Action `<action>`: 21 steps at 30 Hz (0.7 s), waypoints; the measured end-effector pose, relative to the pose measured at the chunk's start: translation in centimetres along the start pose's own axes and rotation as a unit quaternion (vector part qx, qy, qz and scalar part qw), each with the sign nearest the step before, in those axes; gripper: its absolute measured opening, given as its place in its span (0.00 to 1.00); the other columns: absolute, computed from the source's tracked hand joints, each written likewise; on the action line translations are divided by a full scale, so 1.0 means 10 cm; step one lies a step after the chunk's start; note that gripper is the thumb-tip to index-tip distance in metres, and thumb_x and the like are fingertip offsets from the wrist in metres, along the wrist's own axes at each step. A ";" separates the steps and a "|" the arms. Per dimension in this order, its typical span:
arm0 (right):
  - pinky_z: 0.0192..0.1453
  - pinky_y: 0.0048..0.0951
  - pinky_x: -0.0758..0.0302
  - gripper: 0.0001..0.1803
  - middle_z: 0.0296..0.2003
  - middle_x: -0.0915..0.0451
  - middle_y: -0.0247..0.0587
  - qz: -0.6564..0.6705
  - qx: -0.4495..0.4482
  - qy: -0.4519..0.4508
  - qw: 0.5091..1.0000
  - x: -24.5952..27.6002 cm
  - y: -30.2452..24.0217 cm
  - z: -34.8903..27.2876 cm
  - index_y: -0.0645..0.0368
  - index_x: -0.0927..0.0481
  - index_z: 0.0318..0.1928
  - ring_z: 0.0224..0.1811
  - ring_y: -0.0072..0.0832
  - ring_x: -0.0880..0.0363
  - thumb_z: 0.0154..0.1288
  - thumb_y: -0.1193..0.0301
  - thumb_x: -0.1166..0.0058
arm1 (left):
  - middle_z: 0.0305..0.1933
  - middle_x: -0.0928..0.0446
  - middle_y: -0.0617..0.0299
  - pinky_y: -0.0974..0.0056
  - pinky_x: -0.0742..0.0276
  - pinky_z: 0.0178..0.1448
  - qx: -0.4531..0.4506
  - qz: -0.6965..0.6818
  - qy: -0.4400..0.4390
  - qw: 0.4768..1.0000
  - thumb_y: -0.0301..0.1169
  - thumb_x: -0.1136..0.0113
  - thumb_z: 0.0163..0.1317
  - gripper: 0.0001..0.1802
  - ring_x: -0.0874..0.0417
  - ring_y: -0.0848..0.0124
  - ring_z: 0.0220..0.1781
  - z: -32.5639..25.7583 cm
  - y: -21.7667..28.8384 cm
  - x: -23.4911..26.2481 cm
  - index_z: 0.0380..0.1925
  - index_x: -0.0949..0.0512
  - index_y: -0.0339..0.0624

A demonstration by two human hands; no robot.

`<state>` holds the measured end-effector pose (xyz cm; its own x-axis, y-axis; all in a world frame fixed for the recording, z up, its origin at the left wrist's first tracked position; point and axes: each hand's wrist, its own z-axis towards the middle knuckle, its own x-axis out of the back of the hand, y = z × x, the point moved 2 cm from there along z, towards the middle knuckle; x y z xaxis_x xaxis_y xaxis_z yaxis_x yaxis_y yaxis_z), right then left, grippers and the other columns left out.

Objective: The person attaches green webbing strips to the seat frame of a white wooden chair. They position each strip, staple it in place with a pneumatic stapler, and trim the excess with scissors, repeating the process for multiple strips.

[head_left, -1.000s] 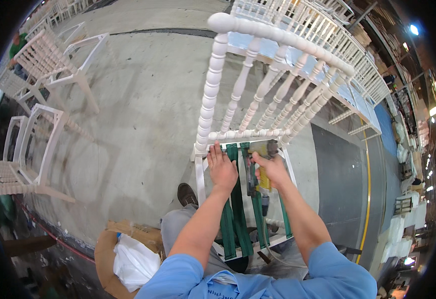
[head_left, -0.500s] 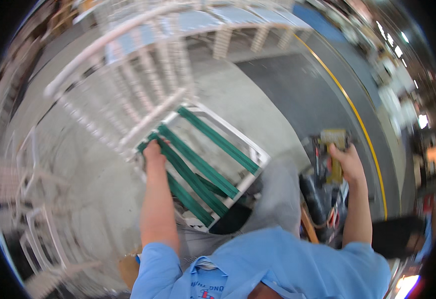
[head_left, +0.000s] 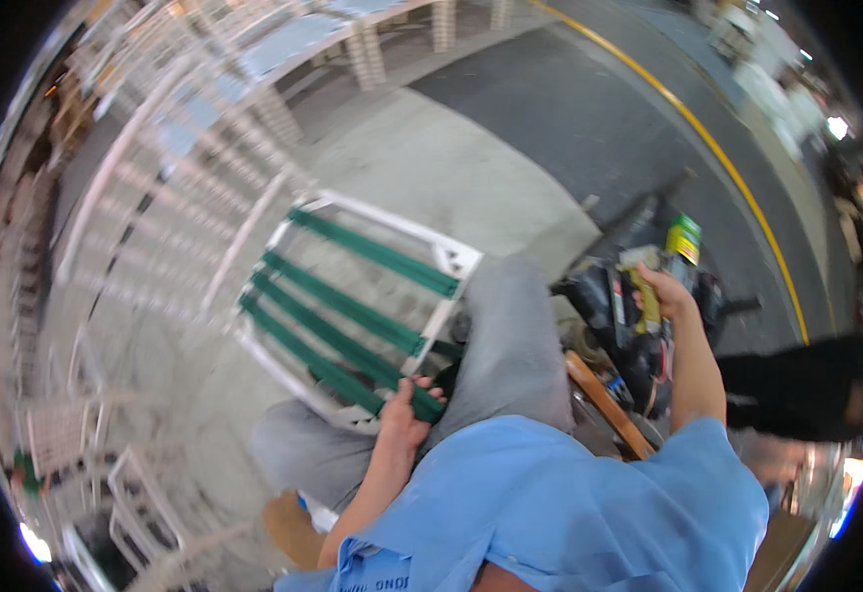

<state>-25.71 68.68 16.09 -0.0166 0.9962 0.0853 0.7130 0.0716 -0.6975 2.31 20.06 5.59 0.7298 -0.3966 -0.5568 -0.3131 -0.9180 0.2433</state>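
Observation:
A white chair (head_left: 254,237) with a spindle back stands in front of me, its open seat frame (head_left: 456,259) crossed by several green straps (head_left: 353,311). My left hand (head_left: 407,414) rests on the near edge of the seat, fingers closed over the ends of the green straps. Out to my right, my right hand (head_left: 660,291) grips a yellowish tool (head_left: 648,296) above a dark bag or pile of gear (head_left: 614,316). My grey-trousered knee (head_left: 510,345) sits between the two hands.
More white chairs (head_left: 106,464) stand at the left and lower left. A long white bench or rack (head_left: 353,39) runs along the top. A yellow line (head_left: 737,187) curves across the dark floor at right. A wooden handle (head_left: 604,405) lies by my right side.
My head has swung right, so the chair moved left in view. My right hand left the seat and reached out right to the tool. My left hand stays on the straps.

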 end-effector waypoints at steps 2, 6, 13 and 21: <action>0.30 0.37 0.16 0.22 0.38 0.17 0.37 -0.012 0.009 -0.001 1.000 0.15 -0.01 0.08 0.56 0.18 0.54 0.26 0.32 0.18 0.74 0.52 0.32 | 0.50 0.16 0.56 0.40 0.15 0.55 0.030 0.014 -0.009 0.999 0.47 0.56 0.86 0.19 0.14 0.52 0.46 0.05 -0.01 -0.07 0.56 0.26 0.43; 0.28 0.37 0.20 0.26 0.32 0.17 0.37 -0.153 0.106 0.124 0.975 0.40 0.00 0.14 0.64 0.17 0.48 0.27 0.32 0.18 0.70 0.52 0.28 | 0.58 0.17 0.53 0.39 0.13 0.58 0.046 0.024 0.036 0.998 0.47 0.57 0.86 0.23 0.14 0.48 0.53 0.16 0.00 -0.22 0.63 0.27 0.39; 0.59 0.40 0.18 0.24 0.48 0.11 0.52 -0.420 0.285 0.245 0.826 0.19 -0.20 -0.13 0.65 0.14 0.55 0.52 0.41 0.11 0.68 0.58 0.29 | 0.60 0.15 0.52 0.46 0.12 0.55 -0.038 0.027 0.084 0.995 0.45 0.58 0.87 0.23 0.12 0.52 0.50 0.11 -0.16 -0.14 0.66 0.30 0.38; 0.59 0.35 0.18 0.20 0.51 0.12 0.47 -0.311 0.440 0.066 0.840 -0.83 -0.12 -0.22 0.64 0.15 0.59 0.50 0.33 0.12 0.73 0.65 0.34 | 0.60 0.14 0.51 0.49 0.11 0.51 -0.125 0.041 0.067 0.989 0.43 0.60 0.88 0.24 0.12 0.56 0.46 0.24 -0.12 -0.14 0.65 0.27 0.35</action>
<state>-24.82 60.21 17.78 -0.0755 0.7424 0.6656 -0.2005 0.6426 -0.7395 0.22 21.72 4.14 0.7873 -0.4496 -0.4220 -0.2261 -0.8472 0.4808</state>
